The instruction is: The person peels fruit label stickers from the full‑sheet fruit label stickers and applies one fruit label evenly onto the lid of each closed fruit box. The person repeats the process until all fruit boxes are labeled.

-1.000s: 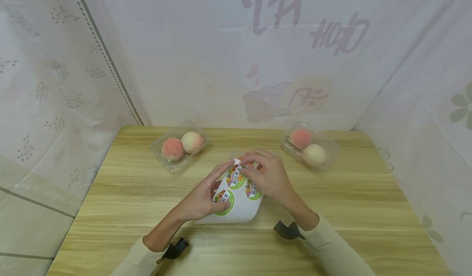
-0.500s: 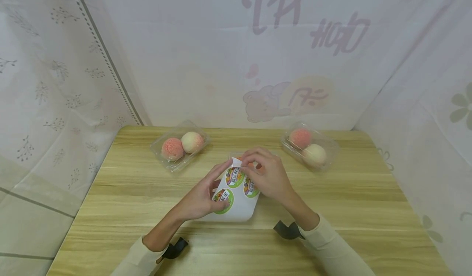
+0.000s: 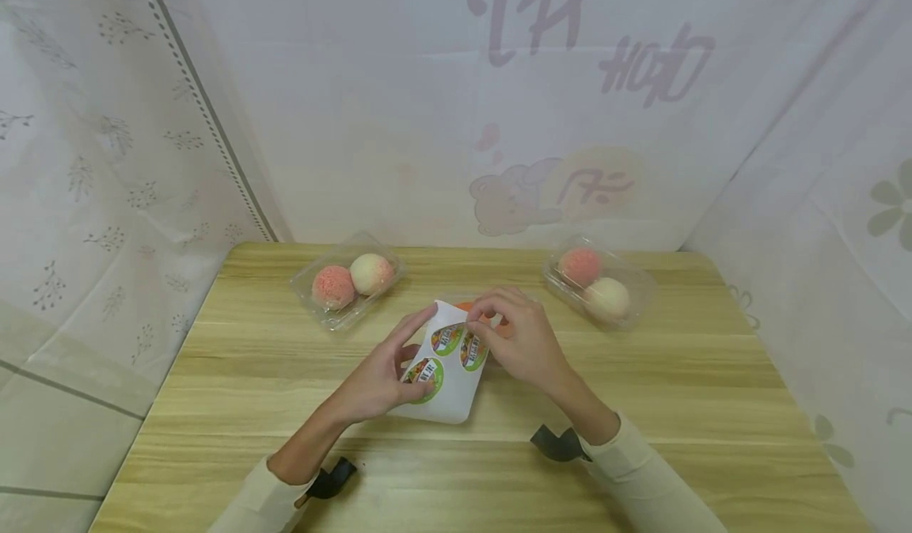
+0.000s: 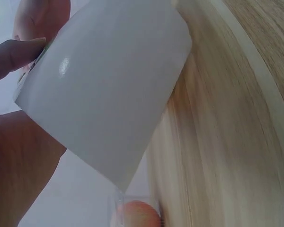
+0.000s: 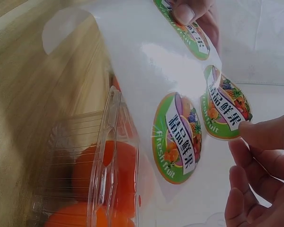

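My left hand [image 3: 378,378] holds a white sheet of round "Fresh fruit" stickers [image 3: 456,386], its thumb lying over one green-rimmed sticker [image 3: 425,378]. With thumb and forefinger my right hand [image 3: 523,339] pinches the edge of another sticker [image 5: 226,104], which looks partly lifted from the sheet. A further sticker [image 5: 178,137] lies flat near the sheet's edge. Behind the sheet stands a clear plastic box [image 5: 68,146] of orange-red round fruits [image 5: 118,165], mostly hidden in the head view. The left wrist view shows the sheet's blank back [image 4: 109,85].
At the back left of the wooden table [image 3: 249,390] is a clear box [image 3: 335,323] with a pink and a cream round fruit. A similar clear box [image 3: 637,283] stands at the back right. Patterned cloth [image 3: 399,121] hangs behind the table.
The sheet has shifted left and tilted with my left hand. The pinched sticker stands further off its backing. My right hand stays almost in place, and the boxes have not moved.
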{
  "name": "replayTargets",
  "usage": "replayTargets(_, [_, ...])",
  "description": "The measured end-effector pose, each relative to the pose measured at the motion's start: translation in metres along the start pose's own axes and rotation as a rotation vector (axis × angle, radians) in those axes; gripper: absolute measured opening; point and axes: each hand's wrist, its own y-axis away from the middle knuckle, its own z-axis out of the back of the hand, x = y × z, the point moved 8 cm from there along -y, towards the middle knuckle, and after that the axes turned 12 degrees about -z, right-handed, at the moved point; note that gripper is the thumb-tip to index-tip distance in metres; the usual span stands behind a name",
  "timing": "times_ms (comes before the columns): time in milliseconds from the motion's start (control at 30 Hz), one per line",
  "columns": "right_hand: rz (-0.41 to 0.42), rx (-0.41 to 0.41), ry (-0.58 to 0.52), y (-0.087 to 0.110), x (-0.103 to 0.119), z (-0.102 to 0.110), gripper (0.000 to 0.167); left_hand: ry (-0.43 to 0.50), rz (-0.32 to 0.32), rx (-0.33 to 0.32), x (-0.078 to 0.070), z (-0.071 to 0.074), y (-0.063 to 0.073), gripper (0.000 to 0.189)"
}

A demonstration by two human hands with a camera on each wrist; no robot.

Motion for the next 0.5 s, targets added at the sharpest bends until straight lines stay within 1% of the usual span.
replayTargets(133, [0.005, 0.001, -0.001, 0.000, 0.000, 0.000, 0.010, 0.008, 0.012, -0.030, 0.001, 0.005, 0.002, 0.107])
replayTargets(367, [0.013, -0.006, -0.002, 0.000, 0.002, 0.001, 0.013, 0.007, 0.005, -0.073, 0.001, 0.013, 0.005, 0.106])
replayTargets(500, [0.014, -0.016, 0.005, 0.001, 0.004, 0.002, 0.011, 0.017, 0.004, -0.097, 0.002, 0.016, 0.007, 0.107])
